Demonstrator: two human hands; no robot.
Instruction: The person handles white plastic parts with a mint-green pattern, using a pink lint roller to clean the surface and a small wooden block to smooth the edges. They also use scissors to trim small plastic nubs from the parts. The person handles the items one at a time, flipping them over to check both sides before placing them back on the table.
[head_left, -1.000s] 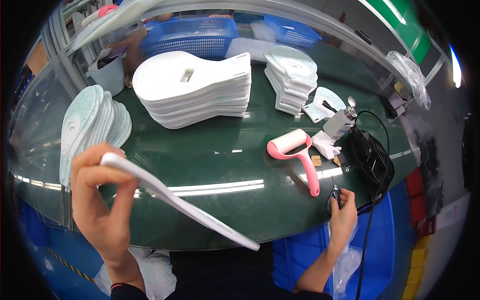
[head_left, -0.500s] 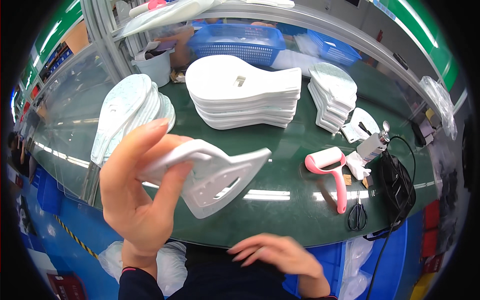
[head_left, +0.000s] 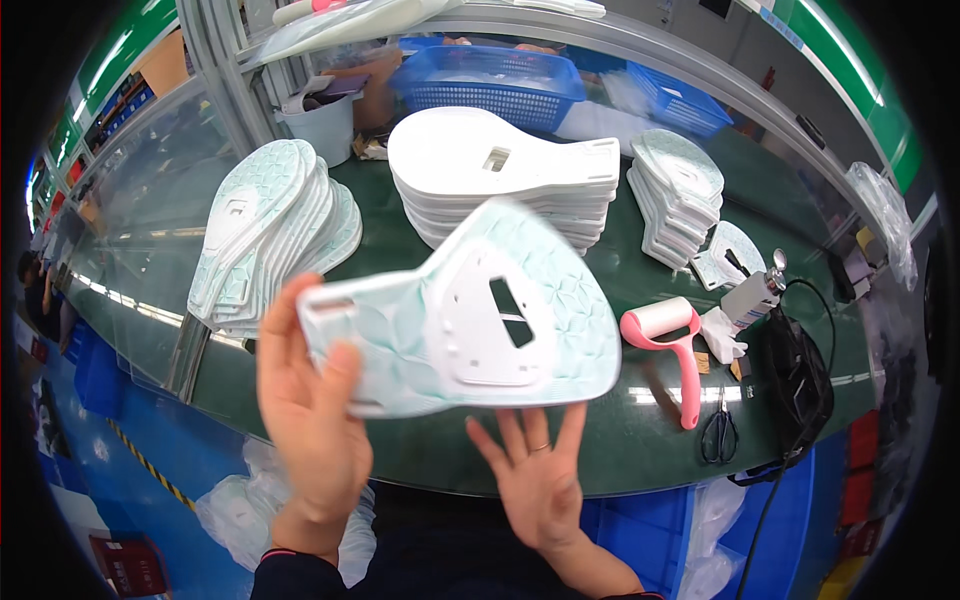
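Green table [head_left: 430, 460] is carrying white stack [head_left: 540, 168]; left hand [head_left: 318, 435], grip closed, is pinching patterned panel [head_left: 465, 312] by narrow end; right hand [head_left: 540, 487] is showing splayed fingers below, contact unclear.

Panel [head_left: 465, 335], edge-on one second ago and steeply tilted half a second ago, now presents its quilted pale-green face to the camera. Right hand [head_left: 540, 485], first on the scissors [head_left: 720, 413], then empty, is now spread palm-up at the panel's lower edge; contact unclear. Scissors now lie released.
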